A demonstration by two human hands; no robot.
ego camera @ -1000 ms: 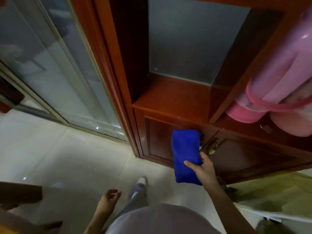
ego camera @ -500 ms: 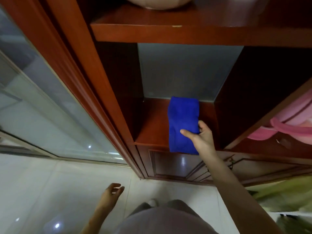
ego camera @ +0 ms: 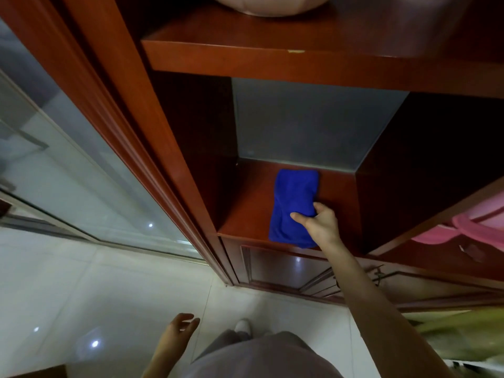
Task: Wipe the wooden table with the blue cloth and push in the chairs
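The folded blue cloth (ego camera: 293, 203) lies on the lower shelf (ego camera: 245, 216) of a red-brown wooden cabinet, its near end reaching the shelf's front edge. My right hand (ego camera: 319, 225) reaches into the shelf and pinches the cloth's right side between thumb and fingers. My left hand (ego camera: 178, 330) hangs low over the white floor, fingers loosely curled, holding nothing. Neither the wooden table nor the chairs can be identified in this view.
An upper shelf (ego camera: 300, 61) juts out above the cloth, with a pale round object (ego camera: 270, 4) on it. Pink bundles (ego camera: 480, 222) fill the compartment to the right. A glass sliding door (ego camera: 68, 165) runs along the left. Cabinet doors (ego camera: 289, 271) sit below the shelf.
My right hand raised the cloth from in front of the lower cabinet doors up onto the shelf and pushed it farther in. The view tilted upward. My left hand stayed low.
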